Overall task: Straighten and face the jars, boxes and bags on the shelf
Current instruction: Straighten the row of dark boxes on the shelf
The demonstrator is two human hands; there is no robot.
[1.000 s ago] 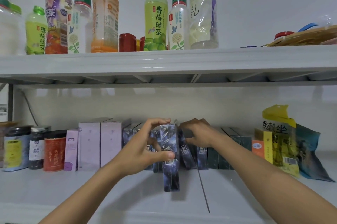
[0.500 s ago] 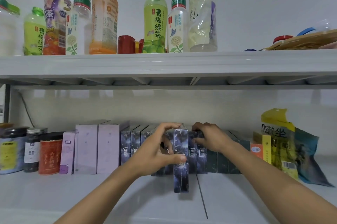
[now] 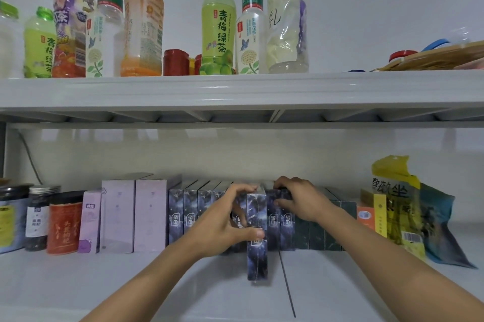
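A row of dark blue starry boxes (image 3: 183,217) stands on the lower shelf (image 3: 157,282). One dark blue box (image 3: 257,256) sticks out forward of the row, upright. My left hand (image 3: 222,222) grips it, fingers over its top and thumb across its front. My right hand (image 3: 298,201) holds the tops of the blue boxes (image 3: 286,227) just to its right, thumb on their fronts. Dark green boxes (image 3: 324,232) follow to the right. Two tall lilac boxes (image 3: 133,214) and a small lilac box (image 3: 90,227) stand to the left.
Jars (image 3: 36,217) and a red can (image 3: 64,224) stand at the far left. Orange and yellow packs (image 3: 366,214), a yellow bag (image 3: 398,198) and a blue bag (image 3: 440,222) lean at the right. Drink bottles (image 3: 218,31) line the upper shelf (image 3: 235,91), which hangs low overhead.
The leaning blue boxes beside the pulled-out one now stand upright in the row. Both hands and the protruding box have shifted slightly right in view.
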